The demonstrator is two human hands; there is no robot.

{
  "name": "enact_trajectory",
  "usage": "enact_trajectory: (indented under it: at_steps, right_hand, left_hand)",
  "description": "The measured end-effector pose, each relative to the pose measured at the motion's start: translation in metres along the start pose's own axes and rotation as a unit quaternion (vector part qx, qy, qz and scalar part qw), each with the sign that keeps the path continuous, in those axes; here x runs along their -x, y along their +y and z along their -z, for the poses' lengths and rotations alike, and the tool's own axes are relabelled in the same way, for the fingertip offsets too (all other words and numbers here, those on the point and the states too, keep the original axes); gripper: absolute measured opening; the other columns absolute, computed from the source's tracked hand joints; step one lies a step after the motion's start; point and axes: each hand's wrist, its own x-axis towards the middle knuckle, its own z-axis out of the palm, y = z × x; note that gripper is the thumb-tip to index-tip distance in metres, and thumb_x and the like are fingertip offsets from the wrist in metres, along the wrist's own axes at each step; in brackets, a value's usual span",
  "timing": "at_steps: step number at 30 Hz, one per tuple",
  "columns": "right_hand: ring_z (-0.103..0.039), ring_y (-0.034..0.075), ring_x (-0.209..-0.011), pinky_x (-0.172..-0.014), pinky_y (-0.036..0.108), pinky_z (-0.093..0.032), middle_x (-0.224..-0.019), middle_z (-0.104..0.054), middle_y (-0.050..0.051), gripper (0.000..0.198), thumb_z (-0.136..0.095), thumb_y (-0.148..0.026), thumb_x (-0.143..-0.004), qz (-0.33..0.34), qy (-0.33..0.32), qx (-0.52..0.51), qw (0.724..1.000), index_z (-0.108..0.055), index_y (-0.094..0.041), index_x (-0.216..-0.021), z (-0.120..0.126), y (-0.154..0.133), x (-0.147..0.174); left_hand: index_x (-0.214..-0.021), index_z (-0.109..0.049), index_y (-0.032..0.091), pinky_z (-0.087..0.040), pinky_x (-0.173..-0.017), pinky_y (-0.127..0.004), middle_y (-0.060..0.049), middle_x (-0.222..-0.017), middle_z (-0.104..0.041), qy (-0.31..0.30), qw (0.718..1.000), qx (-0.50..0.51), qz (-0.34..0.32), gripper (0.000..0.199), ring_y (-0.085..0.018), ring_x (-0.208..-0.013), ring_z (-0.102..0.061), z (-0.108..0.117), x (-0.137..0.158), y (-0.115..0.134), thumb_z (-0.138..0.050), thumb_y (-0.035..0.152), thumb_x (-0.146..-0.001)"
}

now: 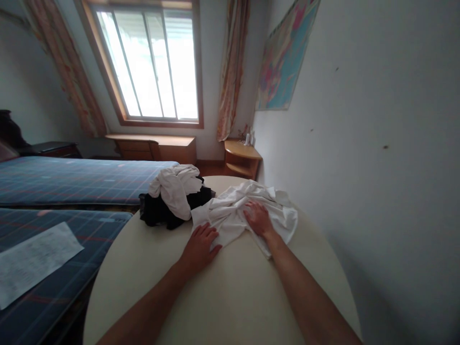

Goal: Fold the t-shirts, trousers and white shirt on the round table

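A crumpled white garment point(233, 201), perhaps a shirt, lies spread in folds on a round cream table point(230, 297). At its near left edge rests my left hand point(201, 247), palm down with the fingers stretched over the cloth and the thumb apart. My right hand point(259, 219) lies on the middle of the garment, fingers extended and slightly bent, pressing on the folds. Neither hand visibly grips the fabric. Left of the garment, a bundled white cloth point(176, 189) sits on top of a heap of black clothing point(161, 211).
Two beds with blue plaid mattresses point(82, 177) stand to the left, and a printed paper sheet point(36, 263) lies on the nearer one. A white wall point(377, 191) runs close along the right. Behind the table are a wooden desk point(176, 140) and a corner shelf point(244, 149).
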Motion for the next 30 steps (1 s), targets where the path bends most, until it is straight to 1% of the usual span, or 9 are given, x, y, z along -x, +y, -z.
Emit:
enact_trajectory:
  at_steps: [6,9,12,16,19,23,25,27,30]
  right_hand:
    - [-0.035,0.021,-0.14,-0.117,0.044,-0.023,-0.149,-0.046,0.009,0.046,-0.029,-0.043,-0.102,0.077,0.026,-0.006,0.997,-0.051,-0.02,-0.136,0.022,0.007,0.052]
    - [-0.031,0.021,-0.143,-0.118,0.045,-0.022,-0.153,-0.041,0.009,0.049,-0.029,-0.045,-0.102,0.109,-0.01,-0.009,0.994,-0.048,-0.022,-0.14,0.039,0.019,0.082]
    - [-0.027,0.023,-0.146,-0.119,0.046,-0.022,-0.157,-0.036,0.006,0.055,-0.036,-0.051,-0.099,0.124,-0.056,-0.014,0.991,-0.043,-0.025,-0.146,0.059,0.035,0.109]
    - [-0.023,0.024,-0.148,-0.12,0.045,-0.02,-0.16,-0.03,0.005,0.065,-0.043,-0.058,-0.095,0.146,-0.133,-0.017,0.98,-0.038,-0.025,-0.151,0.086,0.057,0.135]
    - [-0.024,0.024,-0.148,-0.121,0.044,-0.018,-0.159,-0.032,0.006,0.069,-0.044,-0.06,-0.094,0.155,-0.176,-0.021,0.972,-0.036,-0.025,-0.152,0.102,0.069,0.145]
    - [-0.027,0.025,-0.147,-0.121,0.046,-0.018,-0.158,-0.035,0.006,0.068,-0.043,-0.063,-0.093,0.144,-0.201,-0.031,0.968,-0.041,-0.026,-0.15,0.11,0.074,0.147]
    - [-0.032,0.025,-0.144,-0.12,0.045,-0.021,-0.155,-0.04,0.008,0.065,-0.038,-0.063,-0.095,0.126,-0.195,-0.043,0.972,-0.048,-0.024,-0.146,0.11,0.073,0.145]
    - [-0.038,0.024,-0.141,-0.118,0.044,-0.026,-0.149,-0.048,0.01,0.063,-0.031,-0.061,-0.098,0.103,-0.179,-0.055,0.977,-0.056,-0.021,-0.139,0.107,0.07,0.143]
    - [-0.041,0.025,-0.138,-0.117,0.045,-0.028,-0.145,-0.052,0.011,0.063,-0.027,-0.061,-0.098,0.092,-0.147,-0.051,0.984,-0.061,-0.02,-0.133,0.1,0.066,0.139]
  left_hand:
    - [-0.117,-0.063,0.021,-0.035,-0.114,-0.049,-0.01,-0.129,-0.063,0.0,1.0,0.024,-0.002,0.032,-0.03,-0.136,-0.044,0.001,0.008,-0.006,-0.064,0.027,-0.086]
    - [-0.121,-0.062,0.022,-0.037,-0.113,-0.047,-0.011,-0.126,-0.065,-0.005,0.999,0.036,0.01,0.038,-0.03,-0.134,-0.047,0.004,0.011,-0.01,-0.065,0.027,-0.084]
    - [-0.121,-0.064,0.02,-0.041,-0.108,-0.045,-0.01,-0.11,-0.07,-0.029,0.998,0.054,0.014,0.039,-0.029,-0.126,-0.053,0.012,0.011,-0.01,-0.065,0.023,-0.083]
    - [-0.106,-0.07,0.021,-0.048,-0.095,-0.038,-0.007,-0.098,-0.07,-0.064,0.996,0.062,-0.03,0.033,-0.025,-0.104,-0.061,0.026,0.01,-0.005,-0.058,0.01,-0.078]
    - [-0.091,-0.07,0.021,-0.049,-0.085,-0.031,-0.004,-0.089,-0.066,-0.085,0.99,0.088,-0.063,0.03,-0.021,-0.091,-0.062,0.037,0.012,0.0,-0.056,0.005,-0.071]
    - [-0.111,-0.065,0.023,-0.049,-0.072,-0.025,-0.003,-0.104,-0.065,-0.131,0.976,0.162,-0.058,0.037,-0.015,-0.078,-0.062,0.047,0.017,0.006,-0.064,0.019,-0.074]
    - [-0.116,-0.065,0.024,-0.049,-0.069,-0.024,-0.002,-0.102,-0.067,-0.174,0.97,0.163,-0.048,0.042,-0.014,-0.075,-0.062,0.049,0.018,0.01,-0.068,0.027,-0.074]
    - [-0.109,-0.069,0.025,-0.047,-0.068,-0.023,0.001,-0.091,-0.069,-0.218,0.962,0.155,-0.046,0.035,-0.014,-0.074,-0.063,0.048,0.019,0.014,-0.066,0.027,-0.075]
    - [-0.096,-0.073,0.024,-0.046,-0.067,-0.022,0.001,-0.08,-0.069,-0.21,0.967,0.141,-0.045,0.022,-0.014,-0.071,-0.062,0.045,0.018,0.018,-0.059,0.023,-0.079]
